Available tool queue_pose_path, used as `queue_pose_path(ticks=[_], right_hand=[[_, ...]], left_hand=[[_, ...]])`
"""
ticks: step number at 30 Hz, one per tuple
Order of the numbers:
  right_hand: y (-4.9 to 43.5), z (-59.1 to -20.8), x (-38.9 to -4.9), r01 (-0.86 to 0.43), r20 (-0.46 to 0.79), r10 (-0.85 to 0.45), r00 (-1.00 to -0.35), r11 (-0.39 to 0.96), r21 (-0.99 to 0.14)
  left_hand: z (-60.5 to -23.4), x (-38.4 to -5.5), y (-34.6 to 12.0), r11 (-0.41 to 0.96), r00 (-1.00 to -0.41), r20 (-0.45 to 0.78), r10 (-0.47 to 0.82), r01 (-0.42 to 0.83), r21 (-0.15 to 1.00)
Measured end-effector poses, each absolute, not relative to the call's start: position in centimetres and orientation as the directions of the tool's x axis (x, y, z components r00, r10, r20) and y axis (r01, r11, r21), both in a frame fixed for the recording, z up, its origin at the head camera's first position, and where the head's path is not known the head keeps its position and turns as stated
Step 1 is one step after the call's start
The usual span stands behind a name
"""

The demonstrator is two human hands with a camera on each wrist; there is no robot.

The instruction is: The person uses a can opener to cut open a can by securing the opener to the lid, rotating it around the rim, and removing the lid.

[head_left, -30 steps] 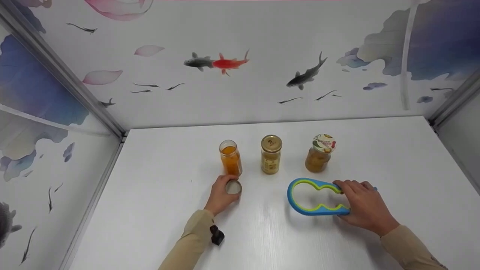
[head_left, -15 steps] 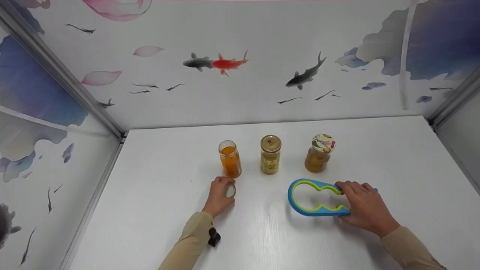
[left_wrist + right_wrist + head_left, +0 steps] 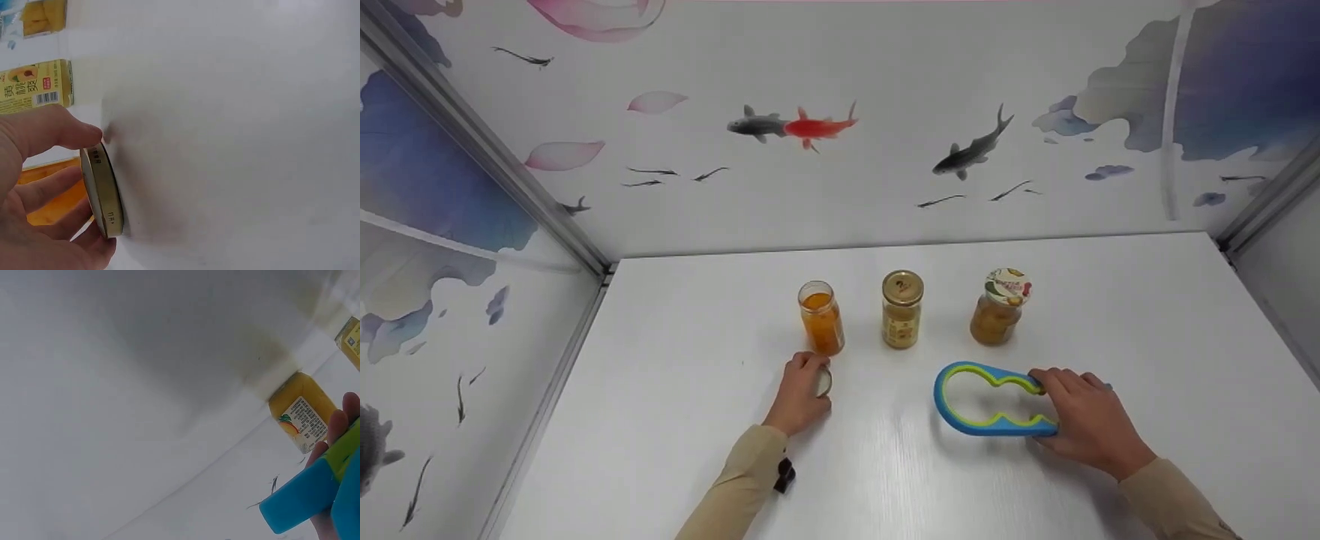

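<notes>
My left hand [image 3: 797, 394] pinches a gold metal jar lid [image 3: 106, 191] by its rim, thumb on one side and fingers on the other. The lid is tilted on edge, low over the table; whether it touches cannot be told. Just beyond stands a lidless jar of orange contents [image 3: 823, 322], upright. My right hand [image 3: 1091, 420] grips the handle end of a blue and green jar opener [image 3: 971, 429], its wide loop pointing left above the table. A gold-lidded jar [image 3: 901, 311] and a jar with a patterned lid [image 3: 997, 311] stand upright farther right.
The white table [image 3: 660, 420] meets a white wall [image 3: 877, 210] printed with fish and petals just behind the jars. Another printed panel [image 3: 457, 300] rises on the left side. A small black device [image 3: 784, 475] sits at the left wrist.
My left hand has drawn slightly back and left from the open jar, turning the lid from face-up toward its edge. The jar opener has dipped slightly; the jars have stayed put.
</notes>
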State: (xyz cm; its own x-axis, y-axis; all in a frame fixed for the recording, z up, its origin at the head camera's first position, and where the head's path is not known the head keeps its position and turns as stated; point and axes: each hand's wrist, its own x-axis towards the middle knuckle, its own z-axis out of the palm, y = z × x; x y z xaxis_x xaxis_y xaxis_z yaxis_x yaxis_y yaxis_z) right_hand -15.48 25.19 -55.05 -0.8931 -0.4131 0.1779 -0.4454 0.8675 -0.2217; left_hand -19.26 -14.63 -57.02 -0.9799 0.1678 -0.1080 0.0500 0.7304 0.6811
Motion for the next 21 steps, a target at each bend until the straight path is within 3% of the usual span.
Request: queue_pose_path(ticks=[8, 15, 21], right_hand=[[25.3, -55.3, -15.5, -0.441, 0.193, -0.404, -0.894, 0.870, -0.221], [25.6, -55.0, -15.5, -0.421, 0.185, -0.385, -0.904, 0.875, -0.237], [25.8, -54.6, -15.6, -0.420, 0.184, -0.385, -0.904, 0.879, -0.224]], left_hand=[[-56.2, -18.8, -13.9, 0.700, -0.984, -0.061, 0.167, 0.075, 0.711], [-55.8, -19.0, -12.2, 0.610, -0.978, 0.058, 0.200, 0.171, 0.774], [-55.4, -19.9, -9.9, 0.556, -0.976, 0.061, 0.210, 0.171, 0.813]])
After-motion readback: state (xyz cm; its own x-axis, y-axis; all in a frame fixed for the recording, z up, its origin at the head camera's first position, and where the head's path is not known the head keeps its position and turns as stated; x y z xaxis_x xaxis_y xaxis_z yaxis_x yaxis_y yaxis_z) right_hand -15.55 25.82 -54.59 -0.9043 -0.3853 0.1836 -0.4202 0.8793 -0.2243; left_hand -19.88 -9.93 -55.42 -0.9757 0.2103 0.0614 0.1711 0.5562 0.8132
